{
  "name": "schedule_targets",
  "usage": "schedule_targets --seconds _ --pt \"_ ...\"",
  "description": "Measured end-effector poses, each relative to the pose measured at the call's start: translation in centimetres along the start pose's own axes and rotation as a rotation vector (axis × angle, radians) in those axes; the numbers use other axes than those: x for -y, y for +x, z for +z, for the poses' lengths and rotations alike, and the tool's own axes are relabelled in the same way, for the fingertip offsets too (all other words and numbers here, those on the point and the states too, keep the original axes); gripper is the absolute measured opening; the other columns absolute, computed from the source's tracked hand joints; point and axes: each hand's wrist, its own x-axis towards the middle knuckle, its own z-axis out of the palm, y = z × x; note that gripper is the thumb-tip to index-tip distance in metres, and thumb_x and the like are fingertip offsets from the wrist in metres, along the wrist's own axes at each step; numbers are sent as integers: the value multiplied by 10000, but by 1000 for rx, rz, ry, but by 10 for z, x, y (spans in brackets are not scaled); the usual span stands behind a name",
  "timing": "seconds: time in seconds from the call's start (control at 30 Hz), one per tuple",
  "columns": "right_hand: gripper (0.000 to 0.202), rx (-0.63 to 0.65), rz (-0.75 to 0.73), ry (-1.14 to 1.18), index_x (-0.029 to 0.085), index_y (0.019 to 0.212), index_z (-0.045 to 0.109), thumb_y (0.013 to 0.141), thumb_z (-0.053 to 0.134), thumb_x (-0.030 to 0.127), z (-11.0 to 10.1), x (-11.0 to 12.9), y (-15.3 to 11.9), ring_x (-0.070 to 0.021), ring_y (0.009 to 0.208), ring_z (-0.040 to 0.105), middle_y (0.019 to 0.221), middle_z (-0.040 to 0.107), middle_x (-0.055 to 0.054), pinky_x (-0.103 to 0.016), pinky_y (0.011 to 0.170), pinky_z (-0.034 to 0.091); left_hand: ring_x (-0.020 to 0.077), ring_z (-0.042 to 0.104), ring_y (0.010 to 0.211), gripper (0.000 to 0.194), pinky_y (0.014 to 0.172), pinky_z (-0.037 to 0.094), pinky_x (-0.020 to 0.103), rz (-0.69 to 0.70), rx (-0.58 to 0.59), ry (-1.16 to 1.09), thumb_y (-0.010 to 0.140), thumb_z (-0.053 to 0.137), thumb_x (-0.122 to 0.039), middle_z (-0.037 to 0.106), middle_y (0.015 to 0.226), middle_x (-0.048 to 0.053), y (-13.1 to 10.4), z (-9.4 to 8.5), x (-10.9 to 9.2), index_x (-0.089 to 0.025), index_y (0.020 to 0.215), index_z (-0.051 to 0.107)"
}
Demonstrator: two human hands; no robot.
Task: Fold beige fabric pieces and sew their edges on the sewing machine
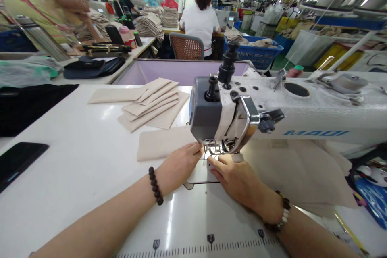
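Note:
My left hand [181, 162] reaches in from the left, its fingers drawn together beside the needle area of a sewing machine [208, 109]. Its fingertips are partly hidden, so what they pinch does not show. Along that hand lies a folded beige fabric piece [160, 143], running under the machine head. My right hand [237, 177] is closed just right of the presser foot [211, 149], index finger and thumb near the metal needle plate [199, 173]. Anything between those fingers is too small to make out. Right of the machine's needle end, larger beige fabric [299, 169] lies under the arm.
Folded beige pieces [154, 102] lie fanned behind my left hand. A phone [21, 163] and black cloth [36, 107] are at left. A printed ruler [208, 246] runs along the front. A person in white [201, 22] sits ahead, near a blue crate [254, 52].

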Motion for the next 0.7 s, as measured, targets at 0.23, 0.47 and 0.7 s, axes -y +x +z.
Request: schedule_targets --seconds 0.23,0.47,0.7 --pt "175 9 -1 -28 233 988 558 898 411 261 2 -1 -1 -165 671 538 791 623 -20 -281 574 307 200 547 1003 238 931 432 331 7 -51 24 831 486 -68 590 1037 88 2 3 6 -143 1045 557" --pt "190 -23 -22 -31 232 1025 556 901 412 243 2 -2 0 -151 636 525 776 629 -15 -279 528 264 265 450 1142 276 967 365 437 -55 71 248 870 407 -69 528 1161 176 1 -4 -3 -68 1131 498" --pt "179 -46 -57 -33 212 1002 551 903 404 231 3 -2 -2 -152 628 525 759 625 -4 -293 555 266 300 562 981 321 781 475 441 -303 57 276 834 298 5 583 1037 209 -3 -17 17 -46 1059 522"
